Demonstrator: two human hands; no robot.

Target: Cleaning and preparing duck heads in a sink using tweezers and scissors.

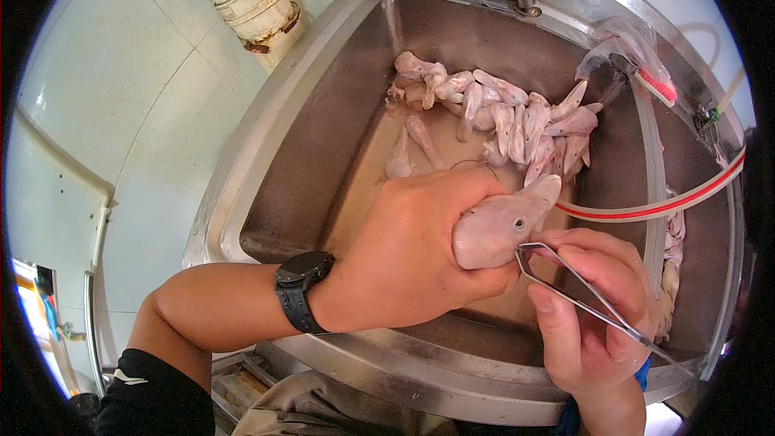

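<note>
My left hand (405, 248), with a black watch on its wrist, is closed around a plucked duck head (493, 233). The bill points up and to the right, and one dark eye faces me. Metal tweezers (572, 287) are pinched between the thumb and fingers of my right hand (605, 309). Their bent tips touch, or nearly touch, the head just below the eye; whether they grip anything cannot be told. Both hands are above the near part of a stainless steel sink (290, 194). Beyond them several more plucked duck heads (527, 124) lie heaped in the basin.
Shallow cloudy water (357, 206) covers the basin floor. A clear hose with a red stripe (654, 212) curves in from the right. A pink-bristled brush (657, 86) and a plastic bag (623, 42) rest on the divider. More pale pieces (673, 242) lie in the right compartment.
</note>
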